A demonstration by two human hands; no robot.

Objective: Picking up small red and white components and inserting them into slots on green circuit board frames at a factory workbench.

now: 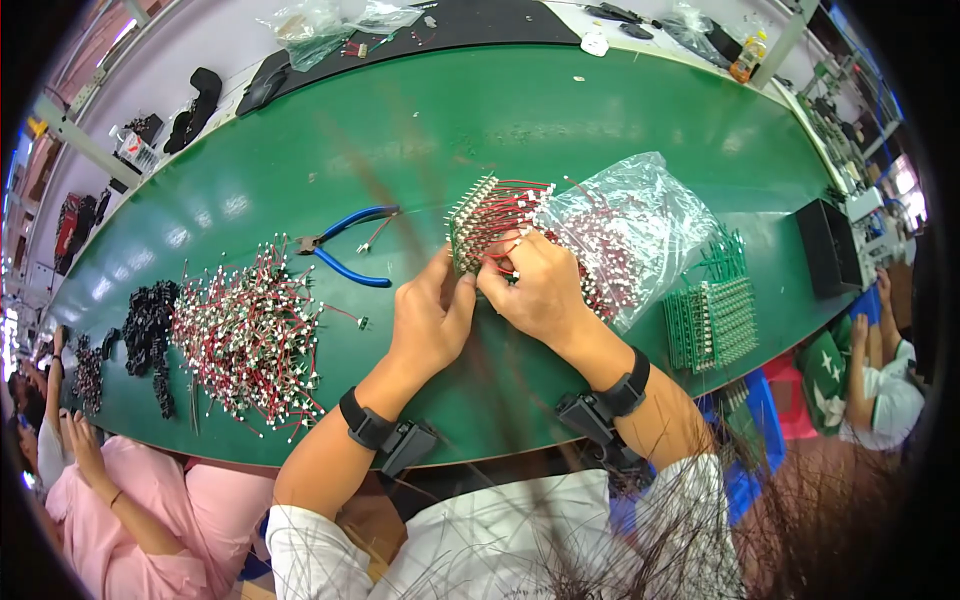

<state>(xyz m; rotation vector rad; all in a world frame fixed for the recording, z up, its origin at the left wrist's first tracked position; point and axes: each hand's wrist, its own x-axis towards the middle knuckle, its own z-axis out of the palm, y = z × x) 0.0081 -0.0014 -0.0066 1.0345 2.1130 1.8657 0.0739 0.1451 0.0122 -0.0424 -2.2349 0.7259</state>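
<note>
Above the middle of the green table I hold a panel of small circuit boards with white connectors and red wires along it. My left hand is closed on the panel's near end, thumb and fingers pinching it. My right hand is closed in a pinch against the same end; red wires show around its fingers, but what lies between its fingertips is hidden. Just beyond the right hand, a clear plastic bag holds many red wires with white connectors.
A heap of red-wired connectors lies at left, with blue-handled cutters beside it and black parts farther left. Stacked green board panels lie at right, near a black box. A co-worker in pink sits at left.
</note>
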